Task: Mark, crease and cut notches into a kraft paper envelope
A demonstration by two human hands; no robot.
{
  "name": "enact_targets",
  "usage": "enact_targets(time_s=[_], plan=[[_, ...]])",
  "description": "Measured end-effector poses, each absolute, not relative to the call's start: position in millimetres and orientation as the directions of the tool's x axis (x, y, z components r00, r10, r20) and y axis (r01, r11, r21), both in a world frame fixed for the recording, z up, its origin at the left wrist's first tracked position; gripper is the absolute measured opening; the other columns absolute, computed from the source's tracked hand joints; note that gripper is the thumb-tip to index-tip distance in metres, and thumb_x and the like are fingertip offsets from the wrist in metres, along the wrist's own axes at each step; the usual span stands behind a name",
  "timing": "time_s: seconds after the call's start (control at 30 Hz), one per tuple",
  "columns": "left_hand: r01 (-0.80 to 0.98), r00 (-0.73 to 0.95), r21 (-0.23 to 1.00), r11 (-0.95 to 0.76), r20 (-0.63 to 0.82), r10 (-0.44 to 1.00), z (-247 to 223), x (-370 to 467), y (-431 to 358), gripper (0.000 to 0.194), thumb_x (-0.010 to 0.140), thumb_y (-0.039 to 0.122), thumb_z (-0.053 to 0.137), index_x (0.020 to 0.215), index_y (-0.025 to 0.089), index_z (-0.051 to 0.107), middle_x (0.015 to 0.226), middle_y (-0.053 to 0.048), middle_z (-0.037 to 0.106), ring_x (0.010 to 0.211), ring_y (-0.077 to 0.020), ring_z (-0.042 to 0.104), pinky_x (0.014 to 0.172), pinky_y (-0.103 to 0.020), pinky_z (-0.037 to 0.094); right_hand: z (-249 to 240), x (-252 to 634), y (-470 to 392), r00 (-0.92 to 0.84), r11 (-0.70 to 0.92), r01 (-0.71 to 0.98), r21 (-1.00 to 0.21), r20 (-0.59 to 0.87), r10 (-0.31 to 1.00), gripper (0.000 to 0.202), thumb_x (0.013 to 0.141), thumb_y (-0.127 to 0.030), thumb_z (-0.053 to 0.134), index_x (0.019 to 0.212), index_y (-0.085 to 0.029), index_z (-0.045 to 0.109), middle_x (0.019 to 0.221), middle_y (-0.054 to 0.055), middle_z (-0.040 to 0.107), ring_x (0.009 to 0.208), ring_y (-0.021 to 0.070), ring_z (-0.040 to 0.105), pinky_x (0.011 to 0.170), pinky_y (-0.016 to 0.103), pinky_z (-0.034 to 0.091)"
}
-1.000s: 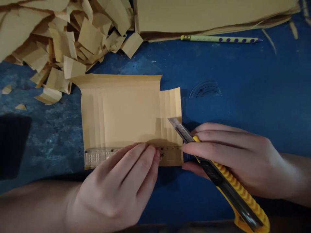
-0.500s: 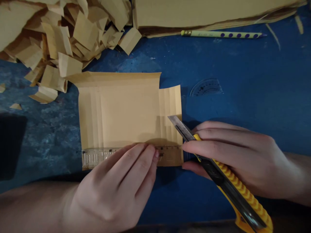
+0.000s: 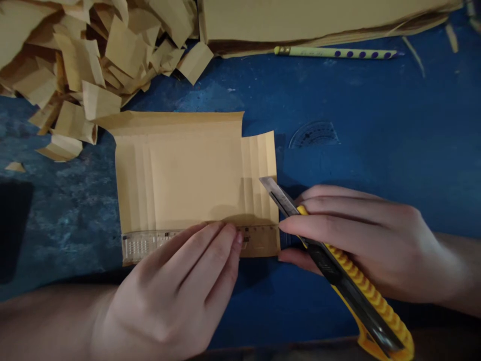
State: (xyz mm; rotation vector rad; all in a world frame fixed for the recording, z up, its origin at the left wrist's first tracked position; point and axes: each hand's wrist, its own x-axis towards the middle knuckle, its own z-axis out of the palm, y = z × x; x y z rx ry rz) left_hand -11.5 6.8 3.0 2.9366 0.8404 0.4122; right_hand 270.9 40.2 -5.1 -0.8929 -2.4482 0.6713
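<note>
A creased sheet of brown paper [image 3: 195,170] lies flat in the middle, with a notch cut from its upper right corner. Along its near edge runs a clear plastic ruler [image 3: 141,247]. My left hand [image 3: 176,291] presses down on the ruler with its fingers together, covering the ruler's middle. In my right hand [image 3: 364,240] rests a yellow and black utility knife [image 3: 353,306], its blade out and pointing up and left above the sheet's right side. The right thumb and a fingertip are at the ruler's right end.
Brown paper scraps [image 3: 124,47] are heaped at the upper left. A larger stack of brown paper [image 3: 323,20] lies at the back, with a green pencil [image 3: 338,52] in front. A clear protractor [image 3: 313,135] lies right of the sheet on the blue tabletop [image 3: 424,130].
The whole view has shifted slightly, so things appear a little further left. Both hands keep almost the same pose around the ruler and the knife.
</note>
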Motion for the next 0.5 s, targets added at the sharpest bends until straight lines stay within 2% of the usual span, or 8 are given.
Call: enact_targets(time_s=[0.2, 0.4, 0.5], plan=[[0.5, 0.824, 0.12, -0.858, 0.241, 0.514, 2.3, -13.1, 7.8, 0.027, 0.104, 0.005, 0.049, 0.119, -0.001, 0.071, 0.116, -0.018, 0.082, 0.102, -0.034, 0.082, 0.086, -0.044, 0.073, -4.9, 270.4, 41.5, -0.691, 0.664, 0.461, -0.588, 0.231, 0.685, 0.014, 0.103, -0.023, 0.072, 0.114, -0.015, 0.068, 0.091, 0.001, 0.068, 0.085, 0.0157, 0.066, 0.086, 0.03, 0.06], [0.496, 0.837, 0.082, -0.865, 0.221, 0.501, 4.2, -8.4, 4.5, 0.035, 0.105, 0.0, 0.037, 0.118, -0.003, 0.069, 0.115, -0.019, 0.082, 0.104, -0.0309, 0.082, 0.085, -0.04, 0.072, -6.3, 271.6, 41.6, -0.694, 0.66, 0.444, -0.606, 0.233, 0.681, 0.015, 0.102, -0.024, 0.073, 0.114, -0.017, 0.069, 0.091, 0.001, 0.069, 0.085, 0.0162, 0.067, 0.084, 0.029, 0.06], [0.52, 0.826, 0.069, -0.852, 0.216, 0.521, 4.5, -5.3, 3.0, 0.034, 0.105, -0.001, 0.038, 0.119, -0.003, 0.069, 0.115, -0.019, 0.082, 0.103, -0.0303, 0.083, 0.086, -0.039, 0.072, -7.2, 272.1, 41.9, -0.698, 0.65, 0.436, -0.623, 0.222, 0.681, 0.018, 0.1, -0.023, 0.075, 0.115, -0.016, 0.069, 0.092, 0.002, 0.07, 0.086, 0.0163, 0.066, 0.084, 0.029, 0.059]])
